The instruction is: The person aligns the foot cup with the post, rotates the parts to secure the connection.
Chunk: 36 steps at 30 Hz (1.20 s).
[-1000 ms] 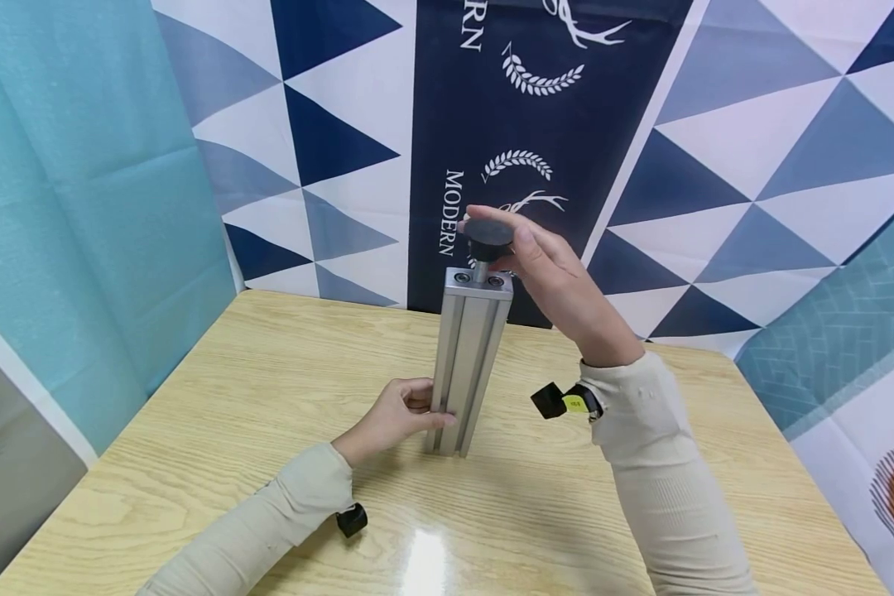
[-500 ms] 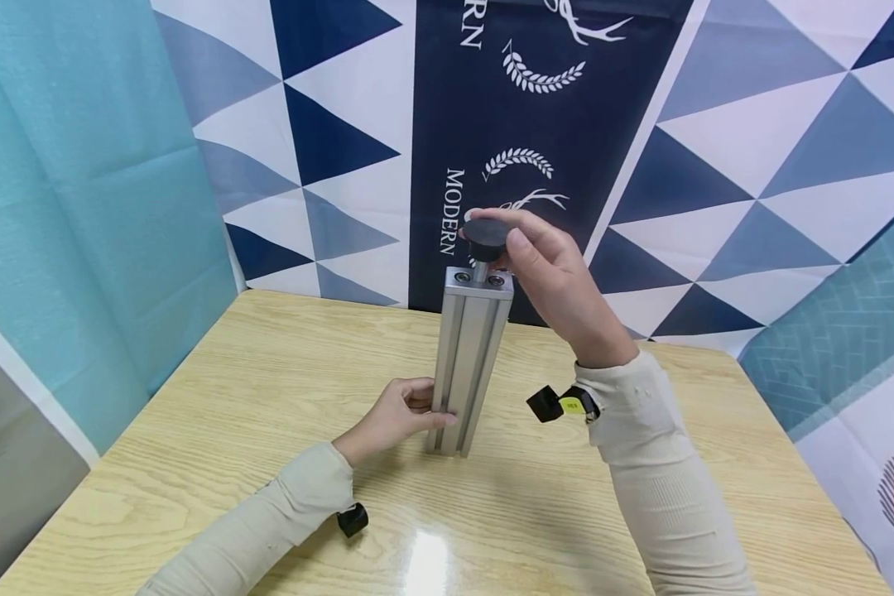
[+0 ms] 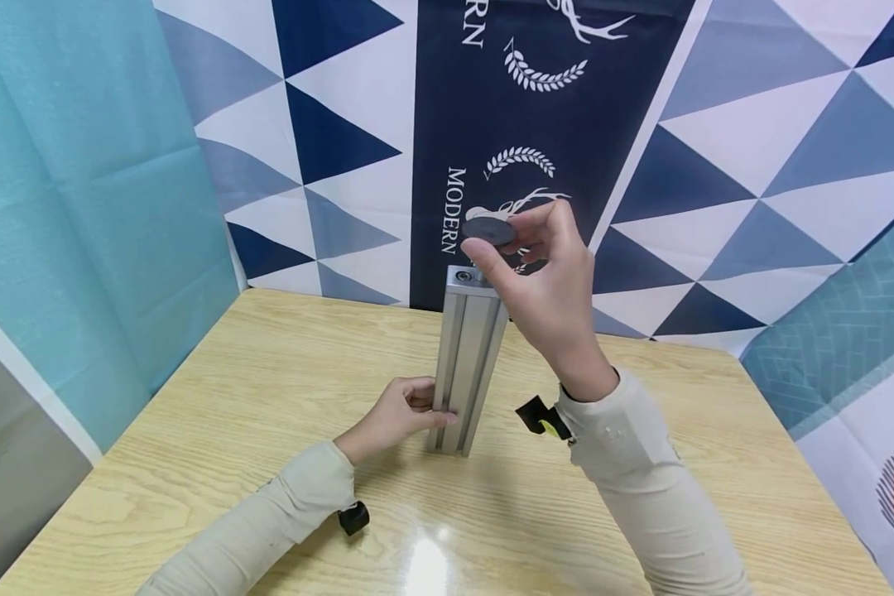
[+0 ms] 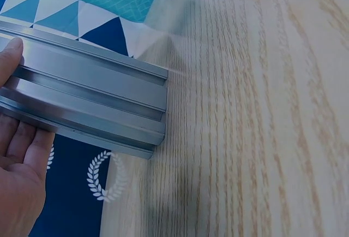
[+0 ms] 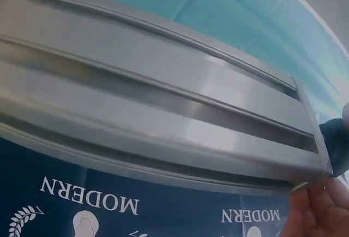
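An aluminium extrusion profile (image 3: 469, 348) stands upright on the wooden table, its long slots facing me. Low down on its left side, my left hand (image 3: 393, 420) grips it, thumb across the front slot. In the left wrist view the profile's (image 4: 92, 92) lower end meets the tabletop. On top, a metal end plate (image 3: 458, 285) with a recessed screw carries a black round levelling foot (image 3: 489, 232) on a metal stem. My right hand (image 3: 555, 290) pinches this foot by its rim, thumb in front and fingers behind. That hand hides the plate's right side and part of the stem.
The wood-grain table (image 3: 298, 348) extends around the profile. A patterned blue and white cloth (image 3: 343, 149) hangs behind it, with a teal curtain (image 3: 97, 190) at the left. Each wrist wears a small black camera (image 3: 353, 519).
My right hand has turned around the levelling foot: the thumb has come from its right side to the front, and the wrist has dropped. My left hand and the profile stay put.
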### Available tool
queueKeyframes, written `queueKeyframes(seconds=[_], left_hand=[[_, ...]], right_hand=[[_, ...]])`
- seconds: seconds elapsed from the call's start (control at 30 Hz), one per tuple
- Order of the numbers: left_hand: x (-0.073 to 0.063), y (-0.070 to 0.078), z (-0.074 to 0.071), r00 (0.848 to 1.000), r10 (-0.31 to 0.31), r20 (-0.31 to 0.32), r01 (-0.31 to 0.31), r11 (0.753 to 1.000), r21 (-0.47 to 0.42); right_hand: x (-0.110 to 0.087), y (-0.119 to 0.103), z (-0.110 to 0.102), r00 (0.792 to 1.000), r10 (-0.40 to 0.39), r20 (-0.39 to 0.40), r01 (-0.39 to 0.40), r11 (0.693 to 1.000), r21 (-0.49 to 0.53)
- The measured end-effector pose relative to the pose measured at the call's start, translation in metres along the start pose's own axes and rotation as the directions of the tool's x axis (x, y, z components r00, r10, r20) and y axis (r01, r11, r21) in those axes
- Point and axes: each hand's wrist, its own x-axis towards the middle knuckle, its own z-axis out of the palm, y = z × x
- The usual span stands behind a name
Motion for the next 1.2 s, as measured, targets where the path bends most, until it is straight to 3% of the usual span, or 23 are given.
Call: queueKeyframes(seconds=[0.2,0.37,0.47,0.63,0.83,1.03,1.2], left_hand=[[0.001,0.0,-0.001,1.0,-0.002,0.004,0.002,1.0,0.005],[0.002,0.0,-0.001,1.0,-0.011,-0.002,0.011,1.0,0.003],[0.002,0.0,0.0,1.0,-0.018,-0.003,0.018,1.0,0.005],[0.0,0.001,-0.001,1.0,-0.021,-0.003,0.021,1.0,0.0],[0.0,0.001,-0.001,1.0,-0.017,-0.003,0.017,1.0,-0.007],[0.002,0.0,-0.001,0.999,-0.035,-0.007,0.035,0.999,-0.005],[0.001,0.002,0.0,0.999,-0.047,-0.007,0.047,0.999,0.002]], right_hand=[[-0.001,0.0,-0.003,0.999,-0.022,0.029,0.023,0.999,-0.025],[0.001,0.01,-0.009,0.988,-0.058,0.142,0.046,0.995,0.085],[0.006,0.015,-0.012,0.968,-0.069,0.24,0.026,0.984,0.176],[0.014,0.017,-0.015,0.907,-0.041,0.42,-0.08,0.961,0.266],[0.021,0.018,-0.015,0.849,-0.048,0.526,-0.189,0.902,0.389],[0.025,0.02,-0.013,0.824,-0.122,0.553,-0.232,0.818,0.526],[0.025,0.022,-0.013,0.817,-0.142,0.559,-0.246,0.791,0.561]])
